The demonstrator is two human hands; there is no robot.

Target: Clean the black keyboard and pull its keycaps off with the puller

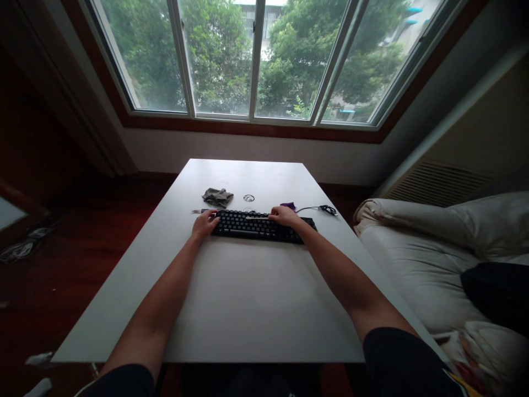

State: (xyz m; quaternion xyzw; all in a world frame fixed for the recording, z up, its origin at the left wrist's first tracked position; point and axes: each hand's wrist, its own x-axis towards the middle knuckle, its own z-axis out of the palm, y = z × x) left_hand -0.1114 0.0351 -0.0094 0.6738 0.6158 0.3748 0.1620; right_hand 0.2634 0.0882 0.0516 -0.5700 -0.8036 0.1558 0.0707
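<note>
Plastic keyboard [256, 228], smooth tabletop [256, 298]

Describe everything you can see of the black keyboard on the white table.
The long, black, plastic-looking keyboard has rows of dark keys, their markings too small to read. It lies keys up across the white table. The left hand touches its left end; the right hand, pinching a slim pale stick, is above its right half, contact unclear.

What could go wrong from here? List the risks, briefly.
The thin tool in the right hand might snag keys on the keyboard. With the left hand at one end, the keyboard could pivot on the table. The dark cable near its right end might catch if it shifts.
</note>
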